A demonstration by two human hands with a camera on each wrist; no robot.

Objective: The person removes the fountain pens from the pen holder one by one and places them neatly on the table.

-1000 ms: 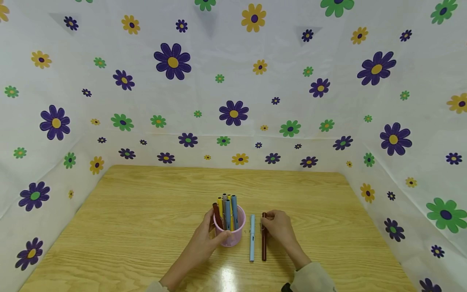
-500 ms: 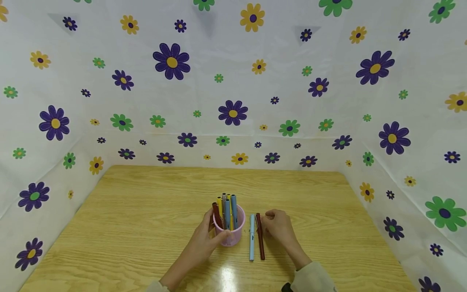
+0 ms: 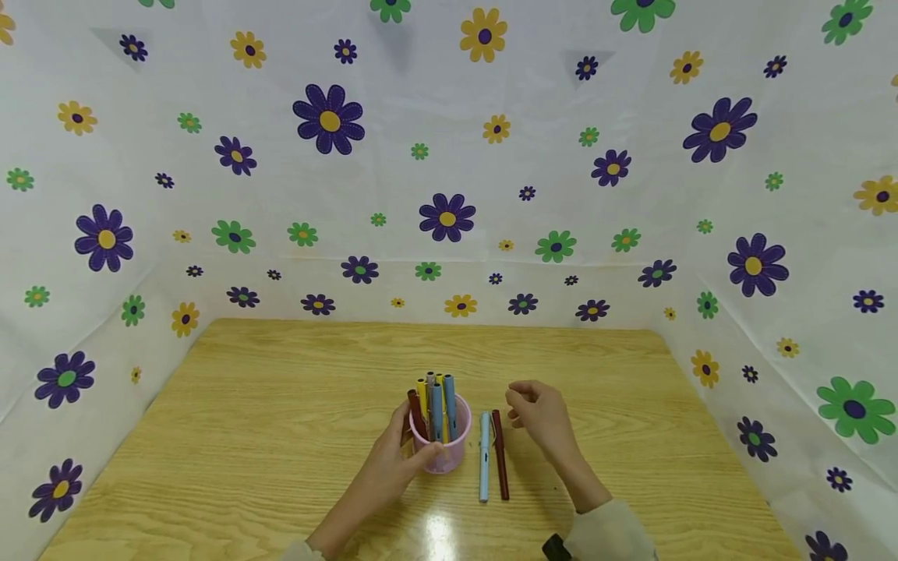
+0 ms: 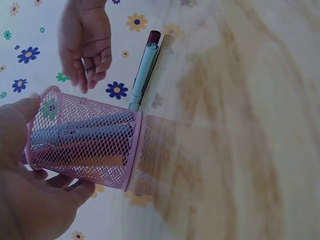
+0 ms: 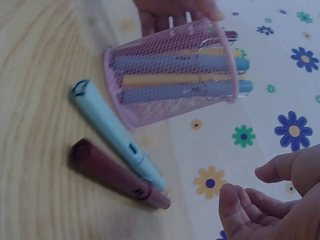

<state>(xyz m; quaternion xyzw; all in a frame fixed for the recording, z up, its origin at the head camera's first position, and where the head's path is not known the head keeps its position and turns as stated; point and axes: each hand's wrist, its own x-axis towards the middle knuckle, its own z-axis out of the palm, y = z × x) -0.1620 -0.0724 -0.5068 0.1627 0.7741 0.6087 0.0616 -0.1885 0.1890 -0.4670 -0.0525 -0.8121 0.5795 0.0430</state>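
Note:
My left hand [image 3: 394,460] grips a pink mesh pen cup [image 3: 449,461] around its side, thumb at the near rim and fingers on the far left. Inside stand several pens in blue, yellow, grey and dark red; through the mesh a blue pen [image 5: 165,92] shows in the right wrist view. To the cup's right, a light blue pen [image 3: 484,460] and a dark red pen [image 3: 501,460] lie side by side on the table, caps away from me. Just right of and beyond the red pen, my right hand [image 3: 546,413] hovers with loosely bent fingers, holding nothing.
The wood-grain table [image 3: 281,389] is enclosed at the back and both sides by a white flower-print cloth [image 3: 393,179]. A dark band [image 3: 556,548] shows at the right sleeve [image 3: 610,534].
The dark red pen's cap end shifted left toward the light blue pen, so it lies slightly tilted. My right hand let it go and moved up and away. The left hand stayed on the cup.

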